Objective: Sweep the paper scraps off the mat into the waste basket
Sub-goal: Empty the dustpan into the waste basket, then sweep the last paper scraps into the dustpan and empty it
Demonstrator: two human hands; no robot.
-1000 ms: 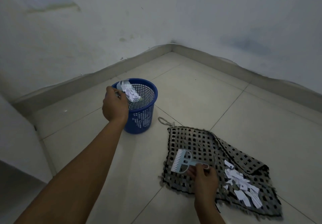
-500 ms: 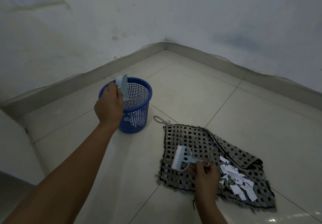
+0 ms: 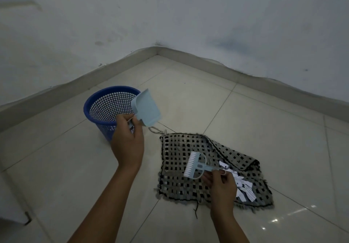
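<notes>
A grey-and-black checked mat (image 3: 181,148) lies on the tiled floor at the lower right, its far right edge folded over. White paper scraps (image 3: 243,187) sit in a heap on its right part. My right hand (image 3: 220,183) grips the handle of a light blue hand brush (image 3: 196,164) held over the mat, bristles pointing left. My left hand (image 3: 127,140) holds a light blue dustpan (image 3: 146,108) by its handle, lifted in the air just right of the blue mesh waste basket (image 3: 98,106). No scraps show in the pan.
Two white walls meet in a corner behind the basket, with a grey skirting board (image 3: 207,63) along the floor. A loop of cord (image 3: 154,129) sticks out from the mat's near-left corner. A pale object's edge (image 3: 11,205) stands at the far left.
My left hand has pulled the dustpan back from over the basket toward the mat; the scraps it carried are gone from the pan. My right hand still holds the brush over the mat.
</notes>
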